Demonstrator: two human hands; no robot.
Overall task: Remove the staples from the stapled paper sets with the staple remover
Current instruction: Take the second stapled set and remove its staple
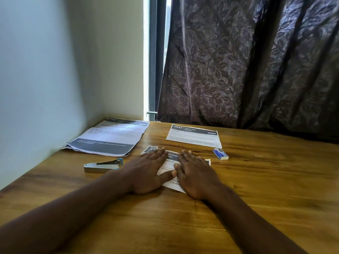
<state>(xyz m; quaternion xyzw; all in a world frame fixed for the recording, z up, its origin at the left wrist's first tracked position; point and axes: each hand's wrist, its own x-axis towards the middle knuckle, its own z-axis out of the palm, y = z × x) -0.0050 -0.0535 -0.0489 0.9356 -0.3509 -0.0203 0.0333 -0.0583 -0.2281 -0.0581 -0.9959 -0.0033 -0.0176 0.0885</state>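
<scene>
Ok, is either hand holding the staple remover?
No, the left hand and right hand lie flat on the paper set; the staple remover lies apart.

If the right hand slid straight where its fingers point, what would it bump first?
Likely the white printed sheet with a dark header reading 947, across a strip of bare wooden table. The right hand points slightly left of straight ahead.

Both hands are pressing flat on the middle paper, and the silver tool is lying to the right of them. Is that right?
No. The head view shows the silver tool lying to the left of the hands, not the right. The left hand and right hand do press flat on the middle paper.
</scene>
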